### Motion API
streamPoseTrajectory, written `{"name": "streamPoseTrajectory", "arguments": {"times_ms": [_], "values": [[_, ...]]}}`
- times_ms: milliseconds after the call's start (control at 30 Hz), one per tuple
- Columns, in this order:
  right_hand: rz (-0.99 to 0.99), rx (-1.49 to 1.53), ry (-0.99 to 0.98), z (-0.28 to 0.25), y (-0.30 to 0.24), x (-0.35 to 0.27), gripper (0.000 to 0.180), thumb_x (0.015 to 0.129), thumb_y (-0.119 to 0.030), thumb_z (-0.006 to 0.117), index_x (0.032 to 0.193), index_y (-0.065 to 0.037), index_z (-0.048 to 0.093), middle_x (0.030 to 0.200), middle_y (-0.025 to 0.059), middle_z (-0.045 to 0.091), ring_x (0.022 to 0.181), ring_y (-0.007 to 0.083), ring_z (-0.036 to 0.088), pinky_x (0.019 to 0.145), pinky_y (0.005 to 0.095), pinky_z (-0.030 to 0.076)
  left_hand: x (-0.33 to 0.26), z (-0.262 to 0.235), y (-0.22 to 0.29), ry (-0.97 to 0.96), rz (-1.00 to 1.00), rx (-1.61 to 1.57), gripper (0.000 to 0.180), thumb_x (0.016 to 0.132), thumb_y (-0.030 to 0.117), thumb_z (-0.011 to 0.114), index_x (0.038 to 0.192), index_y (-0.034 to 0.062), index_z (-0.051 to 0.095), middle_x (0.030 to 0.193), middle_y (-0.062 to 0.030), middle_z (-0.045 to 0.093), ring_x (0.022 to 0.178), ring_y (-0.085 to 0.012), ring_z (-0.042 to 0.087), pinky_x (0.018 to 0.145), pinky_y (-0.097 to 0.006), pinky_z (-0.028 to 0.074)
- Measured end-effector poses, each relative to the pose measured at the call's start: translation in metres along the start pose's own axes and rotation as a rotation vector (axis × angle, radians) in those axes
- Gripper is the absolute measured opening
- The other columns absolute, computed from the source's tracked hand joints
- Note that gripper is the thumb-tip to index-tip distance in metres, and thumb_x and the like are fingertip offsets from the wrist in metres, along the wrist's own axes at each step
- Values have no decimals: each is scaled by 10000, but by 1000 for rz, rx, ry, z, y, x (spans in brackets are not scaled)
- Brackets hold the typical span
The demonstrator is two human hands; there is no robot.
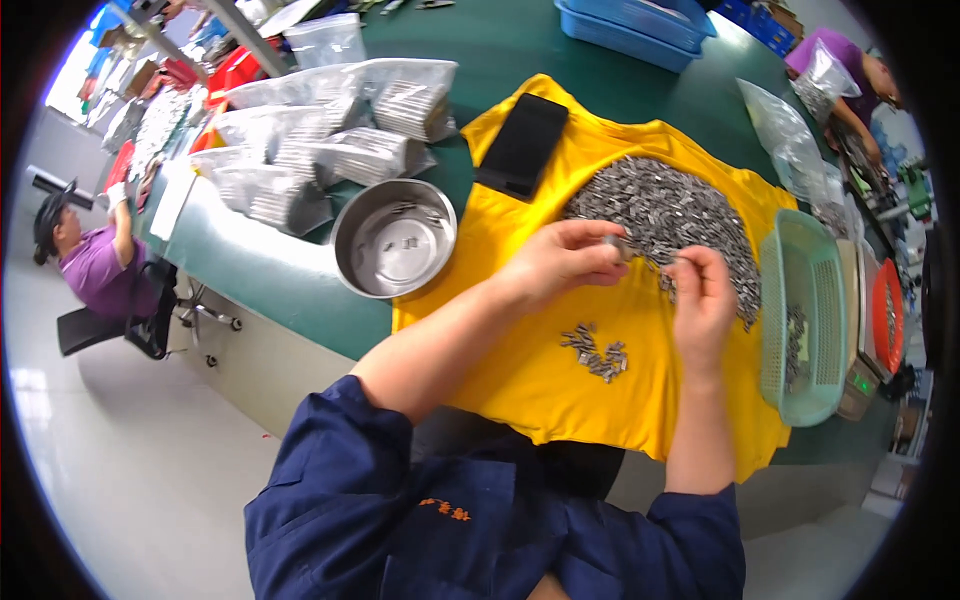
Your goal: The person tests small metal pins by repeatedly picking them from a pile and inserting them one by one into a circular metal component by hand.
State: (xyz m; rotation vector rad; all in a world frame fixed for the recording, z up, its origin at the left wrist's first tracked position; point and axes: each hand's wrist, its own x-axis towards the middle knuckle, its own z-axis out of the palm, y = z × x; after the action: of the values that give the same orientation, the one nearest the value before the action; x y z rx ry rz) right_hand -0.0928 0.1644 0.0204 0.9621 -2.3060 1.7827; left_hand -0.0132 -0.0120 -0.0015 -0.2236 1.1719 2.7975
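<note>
My left hand (572, 258) pinches a small grey metal piece (617, 247) between thumb and fingers, above the yellow cloth (500, 375). Close by on the right, my right hand (702, 290) has thumb and fingertips pressed together; a tiny grey bit shows at the tips, too small to name. Behind both hands spreads a large heap of small grey metal parts (665, 200). A smaller cluster of the same parts (597, 353) lies on the cloth nearer to me, between my forearms.
Left of the cloth, a round steel bowl (350, 240) holds a few parts. A black phone (522, 145) lies on the cloth. Filled clear bags (350, 150) crowd the far left. A green basket (775, 340) stands right, beside a scale (860, 385). Two people work nearby.
</note>
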Motion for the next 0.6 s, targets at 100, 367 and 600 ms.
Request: {"name": "streamPoseTrajectory", "arguments": {"times_ms": [100,367,600], "values": [[25,43,54,-10,6,6,44,875,-49,523,900,-23,549,788,-22,520,694,57,462,629,189,403,4,6,-2,-1,-34,88,336,834,85,610,1150,23,512,961,-66,609,893,-163,609,795,-309,516],[-17,-25,-83,20,-60,8,39,852,-59,546,853,-20,545,753,7,525,690,91,482,623,219,409,6,1,-12,-36,102,148,327,829,103,621,1129,30,514,846,-23,589,764,-115,591,721,-243,504],[-584,-247,-549,132,-129,21,119,729,-114,634,743,-38,544,739,118,565,711,301,547,661,393,428,21,-6,-37,-42,436,451,250,781,92,658,1007,48,559,891,0,572,828,-91,555,711,-245,479]]}}
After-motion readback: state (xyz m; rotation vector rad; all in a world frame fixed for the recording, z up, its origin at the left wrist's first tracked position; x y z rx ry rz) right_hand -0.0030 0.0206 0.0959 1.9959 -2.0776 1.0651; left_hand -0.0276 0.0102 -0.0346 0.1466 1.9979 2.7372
